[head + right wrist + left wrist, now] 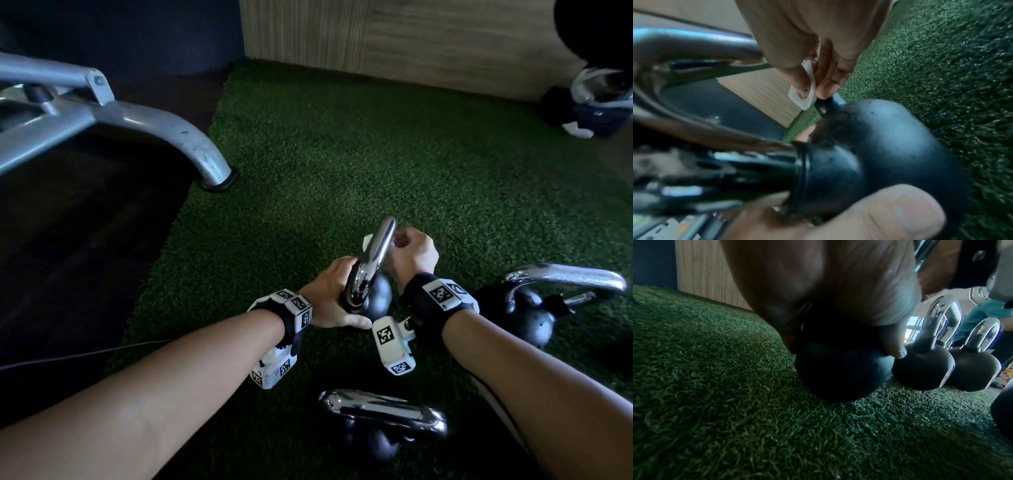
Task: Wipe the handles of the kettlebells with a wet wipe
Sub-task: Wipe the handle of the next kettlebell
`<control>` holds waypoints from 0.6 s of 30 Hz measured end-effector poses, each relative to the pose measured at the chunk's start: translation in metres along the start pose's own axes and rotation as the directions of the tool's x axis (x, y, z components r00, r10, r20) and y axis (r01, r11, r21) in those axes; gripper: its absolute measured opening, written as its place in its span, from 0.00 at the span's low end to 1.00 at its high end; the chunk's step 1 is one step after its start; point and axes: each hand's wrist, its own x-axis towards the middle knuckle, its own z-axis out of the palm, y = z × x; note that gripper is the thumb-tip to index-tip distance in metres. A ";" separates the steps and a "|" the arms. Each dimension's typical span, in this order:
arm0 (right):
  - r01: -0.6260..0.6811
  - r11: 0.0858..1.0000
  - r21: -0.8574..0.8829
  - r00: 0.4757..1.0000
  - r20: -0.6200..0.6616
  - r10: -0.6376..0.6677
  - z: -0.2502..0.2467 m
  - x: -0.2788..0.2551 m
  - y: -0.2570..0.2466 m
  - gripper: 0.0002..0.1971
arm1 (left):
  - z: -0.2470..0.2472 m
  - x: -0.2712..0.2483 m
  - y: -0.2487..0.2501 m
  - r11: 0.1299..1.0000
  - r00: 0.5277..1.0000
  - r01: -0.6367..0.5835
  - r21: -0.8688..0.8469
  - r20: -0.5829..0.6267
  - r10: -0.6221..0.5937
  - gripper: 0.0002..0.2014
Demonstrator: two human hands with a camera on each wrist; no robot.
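Note:
A black kettlebell with a chrome handle stands on the green turf, tilted a little. My left hand grips the near base of that handle, thumb along the ball. My right hand is at the far leg of the handle and pinches a white wet wipe against it; a corner of the wipe shows left of the handle. A second kettlebell lies close to me, and a third kettlebell is at the right.
The grey metal leg of a gym bench reaches onto the turf's left edge. A wooden wall panel closes the back. A dark bag with a white shoe sits at the far right. The left wrist view shows two more kettlebells in a row.

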 end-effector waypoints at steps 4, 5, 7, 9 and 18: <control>-0.062 0.997 -0.048 0.989 0.129 0.067 -0.004 -0.005 -0.005 0.09 | -0.001 -0.001 0.003 1.000 1.000 0.011 -0.008 -0.004 -0.011 0.63; -0.124 0.992 -0.017 0.969 0.212 0.125 -0.006 -0.005 -0.006 0.08 | 0.000 -0.003 0.003 1.000 1.000 0.013 -0.012 -0.004 -0.013 0.63; -0.287 0.953 0.096 0.891 0.392 0.229 -0.015 -0.004 -0.003 0.11 | 0.000 -0.006 0.004 0.999 0.999 0.032 -0.029 -0.006 -0.032 0.61; -0.319 0.936 0.150 0.878 0.419 0.232 -0.032 0.000 -0.001 0.14 | -0.001 -0.007 0.007 0.998 0.999 0.053 -0.021 0.006 -0.053 0.61; 0.629 0.753 -0.193 0.702 0.558 -0.443 -0.062 0.022 -0.053 0.22 | -0.013 -0.012 0.027 0.966 0.990 0.114 0.231 0.054 -0.130 0.60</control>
